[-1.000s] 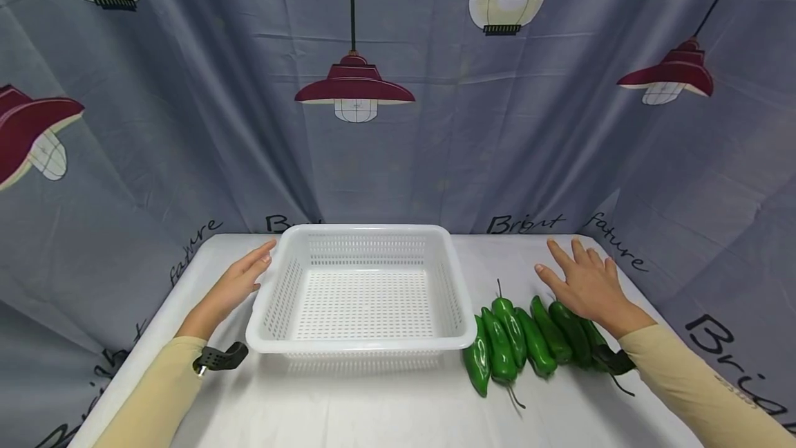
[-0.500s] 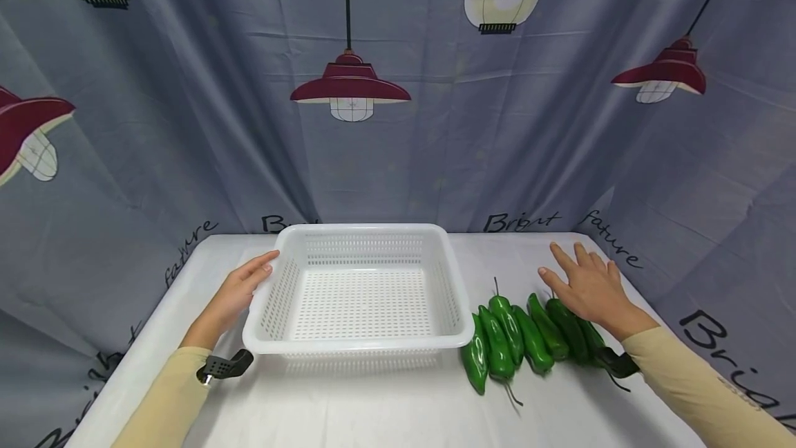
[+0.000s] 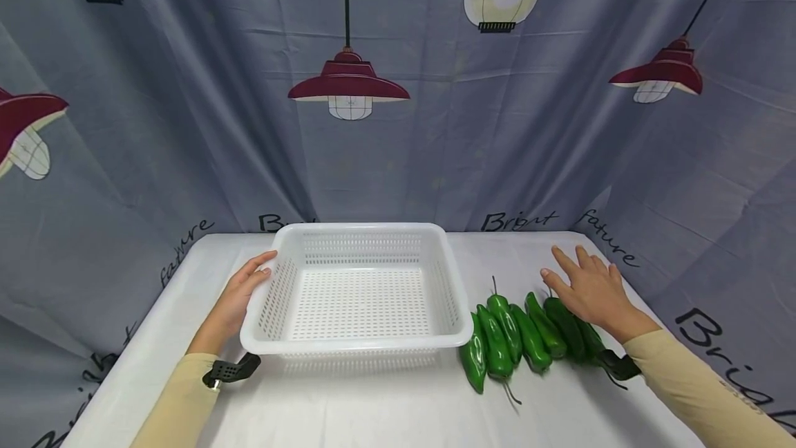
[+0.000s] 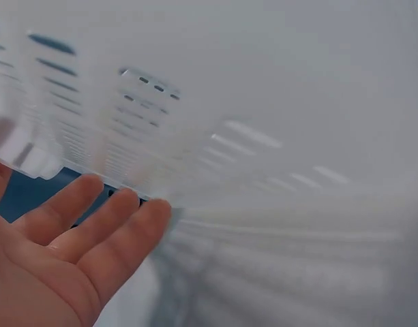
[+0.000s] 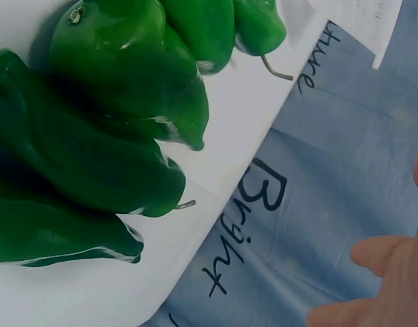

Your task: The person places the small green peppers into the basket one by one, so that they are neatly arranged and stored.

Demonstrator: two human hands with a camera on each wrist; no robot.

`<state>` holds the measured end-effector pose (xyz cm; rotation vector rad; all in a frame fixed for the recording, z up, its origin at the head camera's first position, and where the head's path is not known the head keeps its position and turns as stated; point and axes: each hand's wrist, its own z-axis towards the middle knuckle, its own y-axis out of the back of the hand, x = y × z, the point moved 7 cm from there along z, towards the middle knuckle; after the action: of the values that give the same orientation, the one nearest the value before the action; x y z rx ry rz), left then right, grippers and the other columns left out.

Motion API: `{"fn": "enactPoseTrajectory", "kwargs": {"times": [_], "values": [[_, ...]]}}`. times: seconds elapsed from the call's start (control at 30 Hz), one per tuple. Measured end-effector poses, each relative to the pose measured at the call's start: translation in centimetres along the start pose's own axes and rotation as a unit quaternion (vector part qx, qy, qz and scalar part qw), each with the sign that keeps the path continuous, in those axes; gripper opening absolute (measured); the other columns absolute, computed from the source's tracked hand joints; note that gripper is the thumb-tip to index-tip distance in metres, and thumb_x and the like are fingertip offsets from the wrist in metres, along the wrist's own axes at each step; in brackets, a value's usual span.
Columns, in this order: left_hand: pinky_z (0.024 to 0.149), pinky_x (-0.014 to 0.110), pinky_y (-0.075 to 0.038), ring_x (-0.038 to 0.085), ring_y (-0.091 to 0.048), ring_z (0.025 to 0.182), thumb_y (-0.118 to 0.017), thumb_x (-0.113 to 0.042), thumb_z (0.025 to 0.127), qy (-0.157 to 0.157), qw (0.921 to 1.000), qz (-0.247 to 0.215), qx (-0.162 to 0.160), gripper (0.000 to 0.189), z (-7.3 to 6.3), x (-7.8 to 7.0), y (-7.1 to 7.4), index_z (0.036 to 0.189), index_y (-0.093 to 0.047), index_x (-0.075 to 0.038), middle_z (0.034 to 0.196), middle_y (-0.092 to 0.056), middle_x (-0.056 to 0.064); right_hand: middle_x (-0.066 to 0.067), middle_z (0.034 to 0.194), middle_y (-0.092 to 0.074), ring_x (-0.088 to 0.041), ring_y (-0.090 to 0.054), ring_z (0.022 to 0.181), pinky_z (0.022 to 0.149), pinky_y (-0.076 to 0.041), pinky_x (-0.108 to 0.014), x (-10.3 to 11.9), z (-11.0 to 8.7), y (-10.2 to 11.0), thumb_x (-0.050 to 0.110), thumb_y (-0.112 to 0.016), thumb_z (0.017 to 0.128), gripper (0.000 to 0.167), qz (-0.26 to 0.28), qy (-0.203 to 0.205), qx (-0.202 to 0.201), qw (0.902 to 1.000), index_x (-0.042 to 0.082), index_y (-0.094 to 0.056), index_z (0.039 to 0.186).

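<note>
Tan sleeve (image 3: 177, 399) with a black strap (image 3: 231, 369) on the far left, and that left hand (image 3: 235, 297) is up at the side of a white plastic basket (image 3: 361, 303). Its grip looks relaxed, fingers pretty straight. The left wrist cam gets what the head cam can't: those fingers from the palm side, just under the slotted outer wall.

Basket's left of middle, and a row of glossy green peppers (image 3: 531, 341) lies side by side just right of it. Right hand (image 3: 593, 292) hovers above the row's right end, fingers spread, grip released. Right wrist cam adds a close-up of the pepper tips and stems, plus a corner of the basket.

Counter's (image 3: 348, 410) white with faint creases. Behind it hangs a blue-grey curtain (image 3: 373, 171) with printed red lamps (image 3: 348, 85) and black "Bright" lettering (image 3: 519, 221).
</note>
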<state>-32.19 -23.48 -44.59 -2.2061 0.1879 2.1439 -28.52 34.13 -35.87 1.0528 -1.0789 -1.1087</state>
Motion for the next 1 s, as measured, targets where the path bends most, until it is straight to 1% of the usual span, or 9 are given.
{"fn": "enactPoseTrajectory", "kwargs": {"times": [0.1, 0.17, 0.23, 0.37, 0.43, 0.63, 0.83, 1.0], "values": [[0.087, 0.023, -0.057, 0.0, -0.062, 0.108, -0.039, -0.036, 0.111, -0.008, 0.9996, -0.027, -0.005, 0.046, -0.1, 0.0, -0.1, 0.154, -0.034, -0.021, 0.141, -0.046, -0.007, -0.047, 0.15, -0.03, -0.07, -0.034, 0.13, 0.101, -0.022, -0.085, -0.1, -0.1, 0.1, 0.052, -0.041, 0.106, 0.071, -0.001, 0.0, -0.003, 1.0, -0.002, -0.04, 0.152], [0.086, 0.023, -0.057, 0.0, -0.063, 0.108, -0.04, -0.036, 0.111, -0.013, 0.9993, -0.032, -0.011, 0.043, -0.3, 0.0, -0.2, 0.152, -0.036, -0.021, 0.135, -0.048, -0.012, -0.047, 0.149, -0.031, -0.07, -0.035, 0.13, 0.101, -0.022, -0.085, -0.1, -0.1, 0.1, 0.052, -0.041, 0.106, 0.071, -0.001, 0.001, -0.005, 1.0, -0.002, -0.041, 0.151], [0.085, 0.023, -0.058, 0.001, -0.063, 0.108, -0.04, -0.036, 0.111, -0.02, 0.9991, -0.036, -0.014, 0.041, -0.4, 0.0, -0.2, 0.149, -0.038, -0.022, 0.132, -0.051, -0.016, -0.047, 0.149, -0.031, -0.069, -0.036, 0.13, 0.101, -0.023, -0.085, -0.2, -0.1, 0.1, 0.052, -0.041, 0.106, 0.07, 0.0, 0.002, -0.007, 1.0, -0.002, -0.041, 0.151], [0.084, 0.023, -0.058, 0.001, -0.064, 0.106, -0.04, -0.035, 0.111, -0.028, 0.9987, -0.039, -0.016, 0.036, -0.4, 0.0, -0.2, 0.146, -0.041, -0.024, 0.129, -0.053, -0.018, -0.047, 0.149, -0.032, -0.068, -0.036, 0.131, 0.101, -0.023, -0.085, -0.4, -0.2, 0.0, 0.051, -0.041, 0.106, 0.07, -0.004, -0.002, -0.01, 0.9999, -0.002, -0.042, 0.151], [0.084, 0.023, -0.058, 0.001, -0.064, 0.106, -0.04, -0.034, 0.111, -0.026, 0.9987, -0.041, -0.015, 0.035, -0.3, 0.1, -0.2, 0.145, -0.042, -0.025, 0.129, -0.053, -0.018, -0.048, 0.148, -0.032, -0.068, -0.036, 0.131, 0.101, -0.024, -0.085, -0.6, -0.3, 0.1, 0.05, -0.041, 0.106, 0.069, -0.006, -0.005, -0.011, 0.9999, -0.003, -0.042, 0.15], [0.084, 0.023, -0.058, 0.001, -0.064, 0.106, -0.039, -0.035, 0.111, -0.022, 0.999, -0.035, -0.017, 0.035, 0.0, 0.3, -0.2, 0.145, -0.041, -0.026, 0.132, -0.049, -0.014, -0.049, 0.149, -0.03, -0.069, -0.034, 0.132, 0.099, -0.025, -0.086, -1.1, -0.6, 0.3, 0.05, -0.04, 0.107, 0.069, 0.005, -0.011, -0.006, 0.9999, -0.004, -0.04, 0.151], [0.084, 0.024, -0.059, 0.002, -0.063, 0.108, -0.038, -0.037, 0.111, -0.028, 0.9991, -0.025, -0.019, 0.038, 0.0, 0.5, -0.2, 0.147, -0.039, -0.025, 0.138, -0.046, -0.009, -0.05, 0.15, -0.026, -0.069, -0.031, 0.134, 0.1, -0.024, -0.085, -1.7, -0.8, 0.0, 0.05, -0.037, 0.108, 0.07, 0.023, -0.027, 0.008, 0.9993, -0.004, -0.038, 0.153], [0.085, 0.024, -0.059, 0.002, -0.063, 0.109, -0.039, -0.037, 0.111, -0.028, 0.9991, -0.025, -0.019, 0.037, 0.1, 0.6, -0.3, 0.146, -0.04, -0.027, 0.137, -0.046, -0.012, -0.051, 0.149, -0.027, -0.07, -0.032, 0.131, 0.097, -0.031, -0.083, -2.6, -0.9, -0.4, 0.05, -0.035, 0.108, 0.071, 0.03, -0.037, 0.014, 0.9988, -0.007, -0.038, 0.151]]}}
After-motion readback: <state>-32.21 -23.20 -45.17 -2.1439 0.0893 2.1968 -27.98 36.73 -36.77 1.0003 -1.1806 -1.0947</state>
